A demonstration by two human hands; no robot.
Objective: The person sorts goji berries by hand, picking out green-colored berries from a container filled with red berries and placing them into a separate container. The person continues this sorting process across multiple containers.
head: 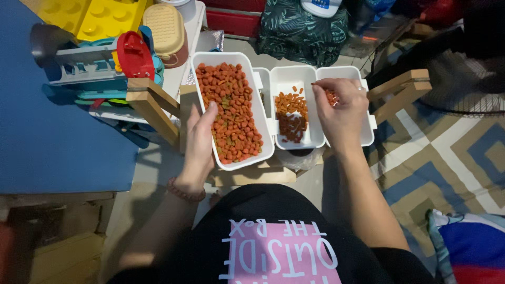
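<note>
Orange pellets (230, 113) fill the large white tray (264, 152) on the wooden stand (152, 108). The left hand (199, 142) grips that tray's near left edge, thumb over the rim. The right hand (341, 108) hovers over the rightmost small tray (347, 72), fingers (322, 84) pinching a few pellets. The middle tray (315, 141) holds a smaller pile.

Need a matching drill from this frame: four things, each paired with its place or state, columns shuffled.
1. left hand
2. right hand
3. large white tray
4. middle white tray

a. over the rightmost tray, pinching orange pieces
b. full of mixed orange and greenish pellets
c. gripping the large tray's left edge
d. part-filled with orange pieces

Pairs: 1-c, 2-a, 3-b, 4-d
</note>
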